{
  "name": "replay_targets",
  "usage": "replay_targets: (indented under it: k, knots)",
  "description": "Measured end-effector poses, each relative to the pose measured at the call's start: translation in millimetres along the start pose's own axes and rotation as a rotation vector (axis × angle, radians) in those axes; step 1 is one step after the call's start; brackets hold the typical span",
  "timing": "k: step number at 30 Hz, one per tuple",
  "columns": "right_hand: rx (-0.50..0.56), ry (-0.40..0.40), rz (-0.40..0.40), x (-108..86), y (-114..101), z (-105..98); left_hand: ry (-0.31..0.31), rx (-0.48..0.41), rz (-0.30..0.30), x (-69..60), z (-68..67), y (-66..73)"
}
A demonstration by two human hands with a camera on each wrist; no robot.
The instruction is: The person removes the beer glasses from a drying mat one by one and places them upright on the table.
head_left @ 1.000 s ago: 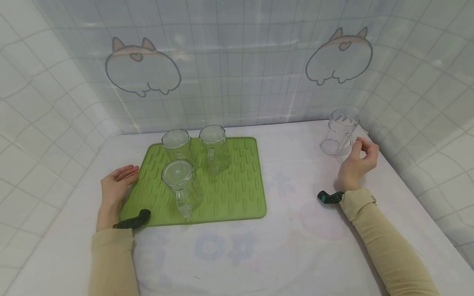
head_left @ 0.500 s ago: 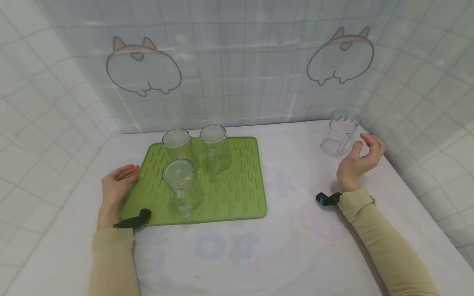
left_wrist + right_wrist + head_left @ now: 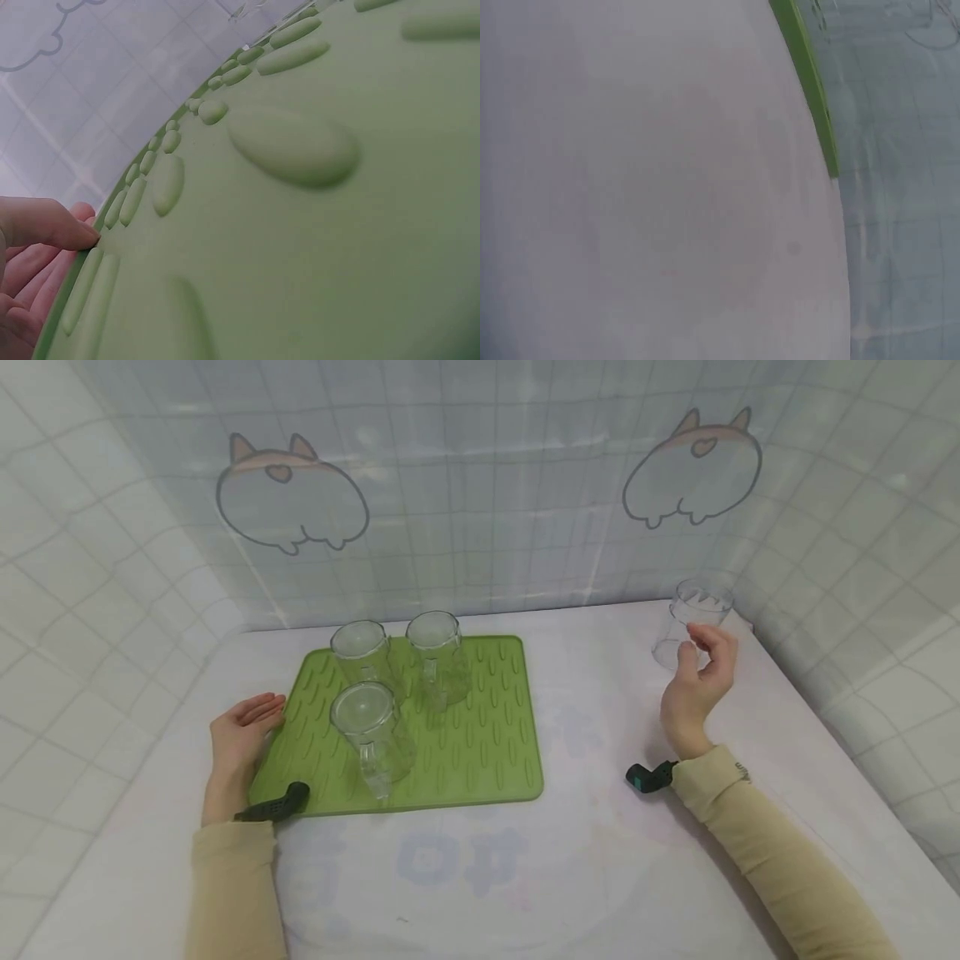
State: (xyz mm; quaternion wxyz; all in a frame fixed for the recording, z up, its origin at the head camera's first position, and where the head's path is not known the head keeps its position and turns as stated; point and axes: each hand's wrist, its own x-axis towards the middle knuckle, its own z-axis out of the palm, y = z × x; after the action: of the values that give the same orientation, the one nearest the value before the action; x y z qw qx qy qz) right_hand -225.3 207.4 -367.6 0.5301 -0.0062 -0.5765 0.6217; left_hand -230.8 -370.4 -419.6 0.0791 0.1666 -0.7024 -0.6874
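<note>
Left of frame: our left hand (image 3: 240, 735) lies beside the left edge of the green mat (image 3: 480, 735). Fingers extended and loose; in the left wrist view the thumb tip meets the mat's edge. No change since the earlier frames.

Centre-left: three clear mugs stand on the mat: a back-left mug (image 3: 362, 642), a front mug (image 3: 375, 735) with its handle toward the bottom of the frame, and a back-centre mug (image 3: 437, 647). All where they were a second ago.

Right of frame: our right hand (image 3: 696, 689) has shifted left, from beside the lone mug (image 3: 688, 610) to in front of it. Thumb and fingers, nearly together a second ago, are now parted, bent, holding nothing. The lone mug keeps its place on the white cloth (image 3: 465, 902), upper right, off the mat; the hand now hides its handle. We judge it released or not yet taken, hence not under control.

Edges and room: bare ridges fill the mat's right part, and a broad strip of cloth separates mat from lone mug. Tightest spot is upper right, where the lone mug stands near the rear wall (image 3: 510, 527) and the right wall (image 3: 870, 585).
</note>
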Motion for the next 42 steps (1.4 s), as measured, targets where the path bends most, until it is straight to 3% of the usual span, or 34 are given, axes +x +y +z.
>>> replay_targets:
  k: [10, 18, 25, 42]
  knots:
    - [-0.005, -0.289, 0.192, -25.0, -3.8, 9.0, -0.02, -0.01, 0.029, 2.5, -3.5, -3.5]
    - [-0.036, -0.424, 0.343, -43.1, -6.2, 16.9, -0.011, 0.012, 0.023, 2.3, -2.3, -3.4]
    - [-0.002, -0.539, 0.376, -56.2, -17.2, 23.1, -0.011, 0.017, 0.021, 3.7, -2.5, -4.1]
    - [-0.024, -0.713, 0.415, -81.5, -35.9, 42.9, -0.012, -0.003, 0.033, 2.8, -3.3, -6.9]
